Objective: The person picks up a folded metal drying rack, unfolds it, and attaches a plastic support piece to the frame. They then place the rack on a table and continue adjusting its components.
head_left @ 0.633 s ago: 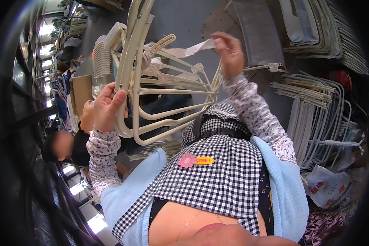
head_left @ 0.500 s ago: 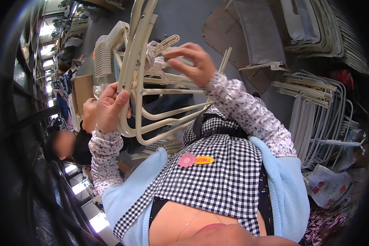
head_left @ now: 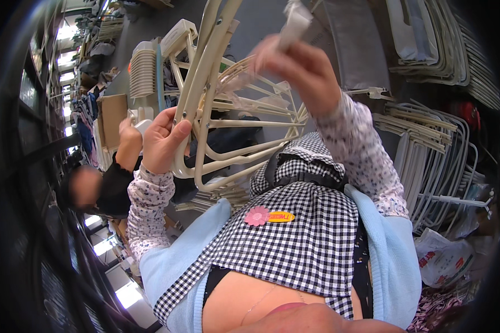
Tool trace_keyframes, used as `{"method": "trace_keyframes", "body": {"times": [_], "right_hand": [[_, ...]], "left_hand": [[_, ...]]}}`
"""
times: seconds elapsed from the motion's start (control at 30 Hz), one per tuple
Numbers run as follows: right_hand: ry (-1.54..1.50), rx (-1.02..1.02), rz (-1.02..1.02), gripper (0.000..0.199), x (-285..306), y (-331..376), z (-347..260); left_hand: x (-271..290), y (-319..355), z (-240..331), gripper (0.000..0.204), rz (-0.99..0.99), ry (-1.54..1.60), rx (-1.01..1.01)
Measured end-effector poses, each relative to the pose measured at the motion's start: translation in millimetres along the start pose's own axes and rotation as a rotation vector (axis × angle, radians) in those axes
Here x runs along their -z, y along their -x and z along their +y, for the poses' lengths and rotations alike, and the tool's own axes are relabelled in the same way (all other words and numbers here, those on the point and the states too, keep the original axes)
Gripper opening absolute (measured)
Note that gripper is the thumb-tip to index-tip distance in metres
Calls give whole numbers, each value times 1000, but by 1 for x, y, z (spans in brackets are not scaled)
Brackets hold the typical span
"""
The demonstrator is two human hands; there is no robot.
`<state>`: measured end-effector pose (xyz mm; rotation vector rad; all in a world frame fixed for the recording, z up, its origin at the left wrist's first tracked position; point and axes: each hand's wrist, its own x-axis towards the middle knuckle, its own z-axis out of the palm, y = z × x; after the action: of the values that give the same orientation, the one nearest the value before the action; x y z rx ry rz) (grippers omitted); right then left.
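A cream-coloured tubular metal frame (head_left: 203, 89) with bolted joints and several bent bars stands tilted in front of me. My left hand (head_left: 164, 139) is closed round its outer tube near the lower bend, the thumb lying on top. My right hand (head_left: 305, 72), raised beyond the bars and blurred by motion, is closed on a crumpled white strip (head_left: 296, 25) that sticks up above the fingers. Whether the strip is cloth or plastic I cannot tell. Pale crumpled wrapping (head_left: 230, 99) hangs about the thinner bars between my two hands.
At the left another person's hand (head_left: 130, 136) is close to my left wrist, beside ribbed cream plastic parts (head_left: 143, 72) and a cardboard box (head_left: 113, 122). On the right are stacked white tubular frames (head_left: 433, 133), a grey panel (head_left: 364, 50) and a plastic bag (head_left: 444, 258).
My right hand has moved up and right, away from the bars, and a white strip now shows in it. The frame and my left hand have shifted slightly right.
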<state>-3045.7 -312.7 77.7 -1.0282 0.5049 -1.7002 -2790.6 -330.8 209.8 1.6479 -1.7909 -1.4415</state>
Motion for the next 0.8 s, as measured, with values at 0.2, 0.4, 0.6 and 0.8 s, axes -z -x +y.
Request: {"method": "trace_keyframes", "body": {"times": [0.2,0.4,0.6,0.8], "right_hand": [[506,-181,-397,18,7,55,67],[-247,-935,522,22,60,-25,171],[437,-721,24,39,60,-68,129],[-24,-103,-356,25,37,-30,50]], "left_hand": [[1,-1,3,52,-31,-11,9],[-9,5,14,57,-87,-53,-11],[-11,23,10,57,-71,6,1],[-19,24,20,54,-99,39,0]]}}
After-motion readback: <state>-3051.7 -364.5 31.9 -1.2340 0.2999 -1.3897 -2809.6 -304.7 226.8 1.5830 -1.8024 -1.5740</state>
